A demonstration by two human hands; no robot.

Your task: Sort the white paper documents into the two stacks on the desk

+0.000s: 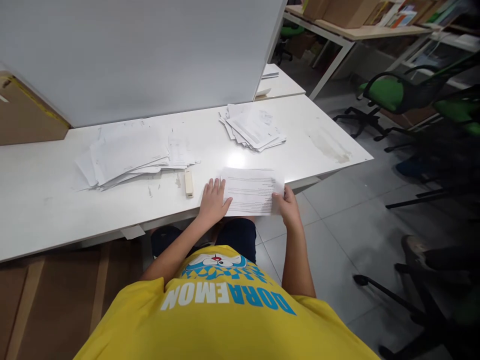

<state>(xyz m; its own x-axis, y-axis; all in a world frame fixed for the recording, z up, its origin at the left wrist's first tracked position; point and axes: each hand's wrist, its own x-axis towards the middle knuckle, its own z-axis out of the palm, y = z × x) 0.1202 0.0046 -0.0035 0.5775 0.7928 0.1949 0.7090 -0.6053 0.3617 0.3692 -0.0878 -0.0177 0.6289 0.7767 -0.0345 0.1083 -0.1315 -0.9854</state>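
Note:
A printed sheet of paper (249,192) lies at the desk's front edge, its near part reaching past the edge. My left hand (214,202) rests flat at the sheet's left side, fingers stretched out and thumb on the paper. At the opposite side, my right hand (288,205) pinches the sheet with the thumb on top. Left of my left hand is a small cream block-shaped object (188,183), which looks like a stapler. Whether the sheet is single or several layers, I cannot tell.
A loose paper pile (127,152) spreads over the white desk (45,200) at left, with another paper stack (255,127) farther back. Behind them stands a white partition (150,55). A cardboard box (30,112) is at far left. Green office chairs (386,92) stand at right.

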